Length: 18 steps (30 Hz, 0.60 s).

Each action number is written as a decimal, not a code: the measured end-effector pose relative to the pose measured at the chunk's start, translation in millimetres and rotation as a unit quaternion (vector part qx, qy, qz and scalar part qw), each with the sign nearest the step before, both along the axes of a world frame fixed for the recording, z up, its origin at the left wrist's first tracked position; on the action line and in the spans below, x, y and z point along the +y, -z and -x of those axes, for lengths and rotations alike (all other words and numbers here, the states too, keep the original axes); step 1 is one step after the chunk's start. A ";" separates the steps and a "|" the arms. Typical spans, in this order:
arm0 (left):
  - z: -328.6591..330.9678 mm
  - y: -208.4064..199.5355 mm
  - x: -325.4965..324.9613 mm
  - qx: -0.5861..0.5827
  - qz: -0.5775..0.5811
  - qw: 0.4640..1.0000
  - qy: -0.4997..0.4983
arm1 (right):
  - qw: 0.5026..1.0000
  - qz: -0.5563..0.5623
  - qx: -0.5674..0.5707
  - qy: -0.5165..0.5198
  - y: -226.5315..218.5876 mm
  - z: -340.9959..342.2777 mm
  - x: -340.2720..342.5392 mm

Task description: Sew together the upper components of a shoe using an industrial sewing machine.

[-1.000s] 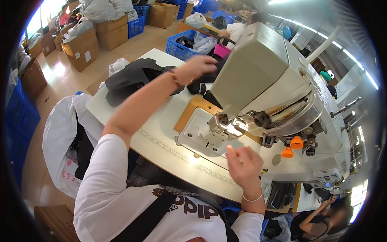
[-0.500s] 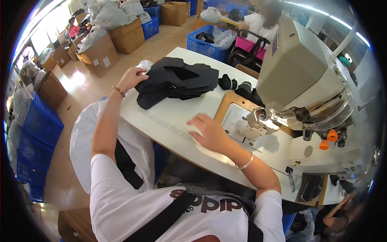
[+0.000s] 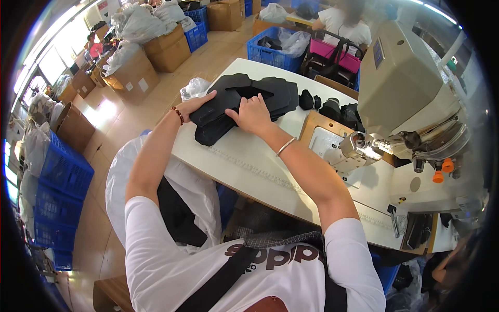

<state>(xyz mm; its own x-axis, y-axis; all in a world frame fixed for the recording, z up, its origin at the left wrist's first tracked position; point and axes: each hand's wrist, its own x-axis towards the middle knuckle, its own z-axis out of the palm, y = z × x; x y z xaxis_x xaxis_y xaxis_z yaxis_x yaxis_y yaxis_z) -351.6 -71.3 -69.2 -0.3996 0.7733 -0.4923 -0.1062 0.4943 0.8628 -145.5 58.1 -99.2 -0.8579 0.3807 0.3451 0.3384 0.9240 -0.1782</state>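
Touches flat, angular black sheets (image 3: pixel 221 104) at the smooth table's (image 3: pixel 291 120) left edge with left hand (image 3: pixel 196 106) and right hand (image 3: pixel 252 115), apart; cannot tell grip. Has room toward near edge.

floor: glossy pale-tan tiles (image 3: pixel 101 169), thin joints visible; bright glare patch (image 3: pixel 105 110) toward the left. windows: bright, washed-out panes (image 3: pixel 52 66) along the left side. light: long white tube lamps (image 3: pixel 439 13) in a line, upper right. furniture: white-topped worktable (image 3: pixel 249 179) in the foreground. storage: stacked blue plastic crates (image 3: pixel 58 192), far left; large brown cardboard boxes (image 3: pixel 169 52), upper left, topped with bulging translucent plastic bags (image 3: pixel 138 23).
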 end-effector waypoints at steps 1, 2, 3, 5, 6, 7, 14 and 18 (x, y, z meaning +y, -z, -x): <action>-7.5 7.0 -8.5 -0.005 0.002 1.000 -0.002 | 1.000 0.002 -0.005 -0.002 1.6 -5.9 -5.8; -17.2 16.0 -19.7 -0.071 -0.039 0.996 -0.038 | 1.000 -0.010 0.005 -0.026 2.8 -13.8 -9.6; -30.9 19.7 -30.0 -0.134 -0.081 0.985 -0.071 | 0.998 -0.024 0.018 -0.047 1.7 -23.4 -11.6; -68.2 23.6 -54.2 -0.202 -0.129 0.966 -0.095 | 0.995 -0.029 0.045 -0.085 9.8 -44.7 -12.7; -89.0 22.9 -69.9 -0.234 -0.130 0.957 -0.112 | 0.988 -0.032 0.076 -0.128 14.0 -56.6 -14.6; -114.7 18.6 -80.2 -0.255 -0.126 0.952 -0.112 | 0.987 -0.022 0.056 -0.150 12.4 -73.2 -14.4; -245.1 7.3 -126.3 -0.402 -0.017 0.913 -0.070 | 0.966 0.081 0.050 -0.240 -9.0 -176.6 -13.4; -278.0 26.2 -119.1 -0.426 -0.017 0.902 -0.062 | 0.962 0.226 0.131 -0.081 -26.4 -232.2 -39.1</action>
